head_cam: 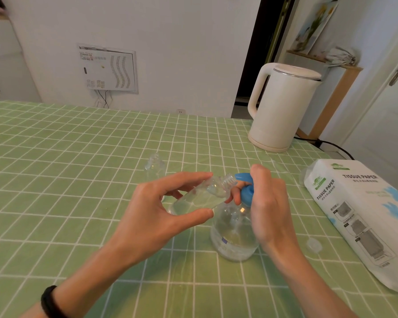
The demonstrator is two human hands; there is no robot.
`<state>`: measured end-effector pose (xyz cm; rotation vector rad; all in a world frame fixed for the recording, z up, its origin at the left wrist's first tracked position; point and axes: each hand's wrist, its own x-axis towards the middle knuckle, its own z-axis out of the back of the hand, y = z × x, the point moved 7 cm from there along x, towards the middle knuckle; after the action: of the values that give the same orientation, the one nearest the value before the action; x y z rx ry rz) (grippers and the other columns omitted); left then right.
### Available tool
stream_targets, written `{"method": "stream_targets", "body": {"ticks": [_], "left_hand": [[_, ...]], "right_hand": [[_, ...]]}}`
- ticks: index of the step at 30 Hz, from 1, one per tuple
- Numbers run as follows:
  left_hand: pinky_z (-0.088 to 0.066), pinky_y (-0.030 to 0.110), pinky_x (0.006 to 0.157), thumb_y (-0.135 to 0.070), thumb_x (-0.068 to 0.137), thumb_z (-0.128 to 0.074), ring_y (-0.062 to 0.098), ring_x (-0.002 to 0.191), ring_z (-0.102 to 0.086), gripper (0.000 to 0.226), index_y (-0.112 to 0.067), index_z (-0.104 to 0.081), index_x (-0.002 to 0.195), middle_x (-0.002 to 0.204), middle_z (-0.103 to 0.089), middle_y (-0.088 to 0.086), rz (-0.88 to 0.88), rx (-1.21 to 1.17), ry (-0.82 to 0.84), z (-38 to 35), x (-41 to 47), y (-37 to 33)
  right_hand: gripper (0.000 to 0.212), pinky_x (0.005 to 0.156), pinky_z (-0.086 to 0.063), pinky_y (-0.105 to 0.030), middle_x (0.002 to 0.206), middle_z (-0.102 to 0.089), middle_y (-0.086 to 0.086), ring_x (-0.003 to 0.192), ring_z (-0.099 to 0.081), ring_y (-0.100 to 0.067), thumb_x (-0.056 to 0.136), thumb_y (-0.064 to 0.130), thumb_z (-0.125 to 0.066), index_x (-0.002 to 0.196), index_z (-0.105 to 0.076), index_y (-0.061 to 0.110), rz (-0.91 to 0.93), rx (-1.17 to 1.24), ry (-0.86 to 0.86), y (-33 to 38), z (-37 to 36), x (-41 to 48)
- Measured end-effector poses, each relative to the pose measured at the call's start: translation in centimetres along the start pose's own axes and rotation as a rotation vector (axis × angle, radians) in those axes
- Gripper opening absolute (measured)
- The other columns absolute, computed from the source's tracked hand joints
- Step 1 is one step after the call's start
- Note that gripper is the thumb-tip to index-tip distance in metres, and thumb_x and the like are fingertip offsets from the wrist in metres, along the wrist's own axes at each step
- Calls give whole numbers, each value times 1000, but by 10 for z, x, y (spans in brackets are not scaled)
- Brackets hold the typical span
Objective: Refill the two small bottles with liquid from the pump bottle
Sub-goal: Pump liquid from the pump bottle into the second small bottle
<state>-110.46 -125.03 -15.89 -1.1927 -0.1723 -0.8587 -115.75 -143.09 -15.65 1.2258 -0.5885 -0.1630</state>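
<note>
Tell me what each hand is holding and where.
Left hand pinches the small bottle by its body; right hand grips the pump bottle at its blue pump head.

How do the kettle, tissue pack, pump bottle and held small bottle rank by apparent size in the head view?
1. tissue pack, though it is nearer and cut off by the frame.
2. kettle.
3. pump bottle, partly behind the right hand.
4. small bottle in the left hand.

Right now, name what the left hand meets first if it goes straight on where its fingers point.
Likely the blue pump head, gripped by the right hand, just beyond the small bottle the left hand holds; depth unclear.
</note>
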Motion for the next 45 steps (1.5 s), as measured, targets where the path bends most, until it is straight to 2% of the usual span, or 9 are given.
{"method": "stream_targets", "body": {"ticks": [5, 14, 18, 22, 26, 30, 35, 39, 45], "left_hand": [[-56, 21, 88, -47, 73, -81, 5, 105, -73, 54, -42, -70, 126, 116, -74, -28, 5, -1, 3, 0, 0, 0], [-56, 25, 88, -47, 74, -80, 6, 106, -73, 54, -41, -70, 126, 116, -74, -28, 11, 0, 5, 0, 0, 0], [-56, 24, 89, -48, 74, -80, 6, 106, -73, 54, -42, -69, 126, 116, -74, -28, 8, 1, 7, 0, 0, 0], [-56, 23, 88, -48, 73, -80, 7, 106, -73, 54, -41, -70, 126, 115, -75, -28, 7, 4, 9, 0, 0, 0], [-56, 23, 88, -47, 74, -80, 6, 106, -73, 54, -41, -69, 126, 116, -74, -28, 3, 0, 7, 0, 0, 0], [-56, 23, 87, -47, 74, -80, 4, 103, -73, 54, -40, -70, 127, 116, -74, -28, 5, 6, 11, 0, 0, 0], [-56, 25, 88, -47, 73, -80, 4, 104, -73, 54, -44, -69, 126, 115, -75, -29, 3, -3, 3, 1, 0, 0], [-56, 27, 88, -46, 74, -81, 7, 106, -73, 53, -42, -70, 126, 114, -75, -27, 8, -6, 1, 1, 0, 1], [-56, 27, 89, -45, 75, -81, 6, 105, -73, 54, -42, -69, 127, 115, -75, -28, 3, -1, 5, 0, 0, 1]], "right_hand": [[71, 62, -43, -7, 60, -72, -4, 59, -65, -4, 103, 48, -28, 43, -53, 20, 22, -20, -14, 2, 0, -1], [55, 59, -45, -14, 55, -67, -4, 60, -63, -16, 93, 28, -33, 42, -49, 17, 56, -27, 1, 4, 1, 1], [59, 58, -43, -10, 57, -69, -1, 59, -62, -6, 96, 37, -32, 43, -49, 18, 15, -27, -1, 1, 0, 0], [69, 61, -44, -7, 61, -72, -2, 62, -67, -6, 100, 48, -28, 44, -53, 17, 5, -31, -11, 1, 1, -1], [60, 58, -44, -11, 58, -70, -3, 59, -62, -7, 96, 37, -32, 45, -51, 11, 9, -25, 9, 1, 0, 1], [54, 49, -36, -12, 52, -64, -1, 46, -48, -1, 93, 27, -33, 45, -50, 10, 48, -52, 31, 3, -1, 1], [65, 58, -46, -15, 60, -71, -1, 62, -65, -16, 97, 43, -31, 46, -51, 9, -4, -40, -4, -2, 1, 0], [73, 62, -46, -9, 61, -73, -1, 64, -68, -10, 97, 58, -27, 45, -53, 14, 7, -38, -15, -1, 1, -1], [60, 61, -46, -12, 57, -69, -5, 60, -64, -10, 95, 39, -33, 43, -50, 14, 7, -16, -10, -1, 1, 1]]}}
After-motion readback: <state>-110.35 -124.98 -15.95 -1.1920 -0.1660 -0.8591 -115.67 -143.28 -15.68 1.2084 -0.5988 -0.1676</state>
